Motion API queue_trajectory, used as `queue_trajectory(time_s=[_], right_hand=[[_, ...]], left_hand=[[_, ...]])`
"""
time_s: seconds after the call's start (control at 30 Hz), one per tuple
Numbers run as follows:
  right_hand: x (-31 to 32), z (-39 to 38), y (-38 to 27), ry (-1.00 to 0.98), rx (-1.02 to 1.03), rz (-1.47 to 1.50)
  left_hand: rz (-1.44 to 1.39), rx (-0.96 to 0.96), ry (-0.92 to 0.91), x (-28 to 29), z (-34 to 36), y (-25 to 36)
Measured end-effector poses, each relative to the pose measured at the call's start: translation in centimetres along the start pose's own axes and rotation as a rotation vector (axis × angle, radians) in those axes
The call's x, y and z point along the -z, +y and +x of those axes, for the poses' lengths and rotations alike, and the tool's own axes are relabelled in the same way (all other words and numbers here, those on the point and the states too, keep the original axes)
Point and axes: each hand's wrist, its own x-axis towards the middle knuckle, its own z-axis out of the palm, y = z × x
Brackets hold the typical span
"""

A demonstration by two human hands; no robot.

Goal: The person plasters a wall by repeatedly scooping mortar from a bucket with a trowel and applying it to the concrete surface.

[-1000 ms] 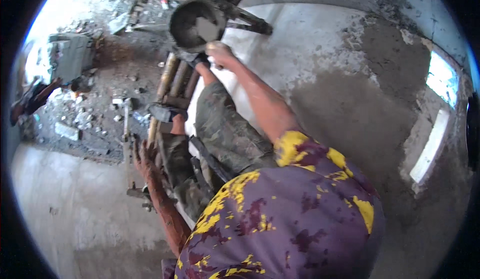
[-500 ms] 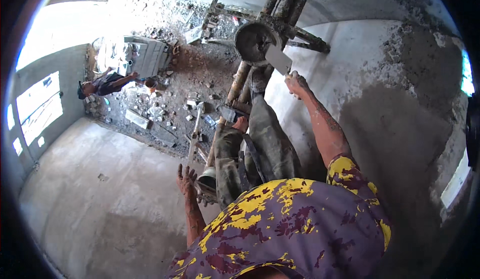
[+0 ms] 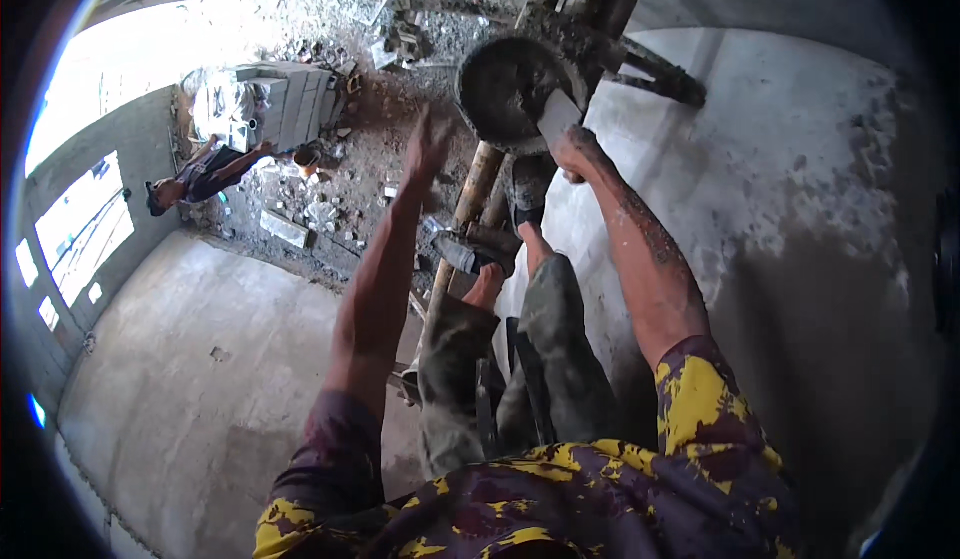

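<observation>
My right hand is closed round the handle of a trowel, whose flat grey blade dips into a round dark mortar pan. Wet grey mortar lies in the pan, which rests on a scaffold of rough poles. Left of the pan, my left hand reaches forward with its fingers stretched out and slightly blurred, holding nothing. A small gap separates it from the rim.
I stand on scaffold poles high above the ground. Below lie rubble and a stack of blocks. Another person stands at the left near a bucket. A partly plastered wall rises at the right.
My left hand has swung up and forward from beside my leg toward the pan. The trowel blade has gone deeper into the pan, and my upper body has leaned forward.
</observation>
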Motion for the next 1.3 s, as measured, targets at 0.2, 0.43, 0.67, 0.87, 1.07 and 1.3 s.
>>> queue_trajectory(time_s=[0.2,0.43,0.67,0.87,1.07,1.3], right_hand=[[-4.8,2.2,-7.0,0.101,-0.581,1.663],[-1.0,-1.8,-4.0,-0.353,-0.240,2.729],[3.3,-11.2,-4.1,-0.630,-0.231,2.573],[1.3,-2.2,-1.3,-0.081,-0.572,1.256],[4.8,-6.1,-0.7,-0.135,-0.416,0.668],[-2.8,-7.3,9.6,0.095,-0.262,0.040]], left_hand=[[0.263,0.082,-0.006,-5.7,11.4,-3.7],[0.242,0.151,-0.019,-7.9,7.2,-2.8],[-0.364,0.417,0.195,-9.3,-0.5,-10.6],[-0.722,0.631,-0.034,-11.0,-1.2,-4.5],[-0.864,0.625,-0.020,-10.7,-0.7,-2.7],[-0.384,0.433,0.001,-11.5,-1.7,0.8]])
